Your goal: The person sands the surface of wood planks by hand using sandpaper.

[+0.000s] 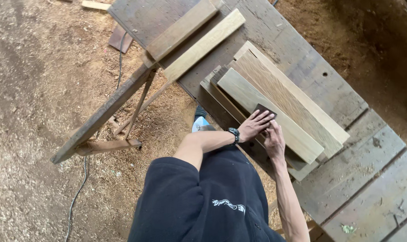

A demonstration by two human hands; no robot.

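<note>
A pale wooden board lies on a stack of boards on the workbench. Both my hands press a small dark sanding pad onto the board's near edge. My left hand, with a black watch on its wrist, lies flat over the pad with fingers spread. Close beside it, my right hand grips the pad's lower end.
A wider grained board lies beside it on the stack. Two long planks rest across the bench's far end. A wooden trestle and a cable stand on the sawdust floor at left.
</note>
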